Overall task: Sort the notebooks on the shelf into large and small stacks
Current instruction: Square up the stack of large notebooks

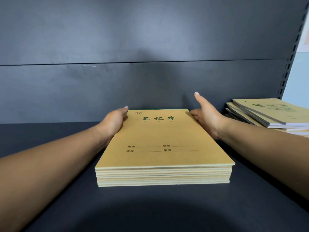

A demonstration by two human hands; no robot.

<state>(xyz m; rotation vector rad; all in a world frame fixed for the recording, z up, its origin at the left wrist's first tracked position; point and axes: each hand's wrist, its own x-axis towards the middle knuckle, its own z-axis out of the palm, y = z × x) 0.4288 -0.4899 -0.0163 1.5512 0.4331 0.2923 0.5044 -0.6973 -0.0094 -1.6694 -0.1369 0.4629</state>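
A: What are we doing with the big stack [163,148]?

B: We are squaring it up. Our left hand [115,121] is pressing against its left edge near the far corner, and our right hand [206,114] is pressing against the right edge opposite, so the stack is sitting between our palms on the shelf [50,131].

A: Are we gripping it?

B: Not really. The right fingers are lying mostly straight, thumb lifted clear above the cover. The left fingers are flat along the edge, though their tips are hidden behind the cover, so we cannot tell whether any are hooking under.

A: And the rest of the notebooks?

B: A looser pile [267,114] is lying well off beyond our right wrist, its books fanned and askew. It looks smaller, but it is cropped at the edge, so we are only guessing.

A: So what is the next move calling for?

B: We are judging the large stack nearly done, its near edges already lining up. Next we are probably letting go and reaching right to tidy that pile, checking that no large book is hiding in it.
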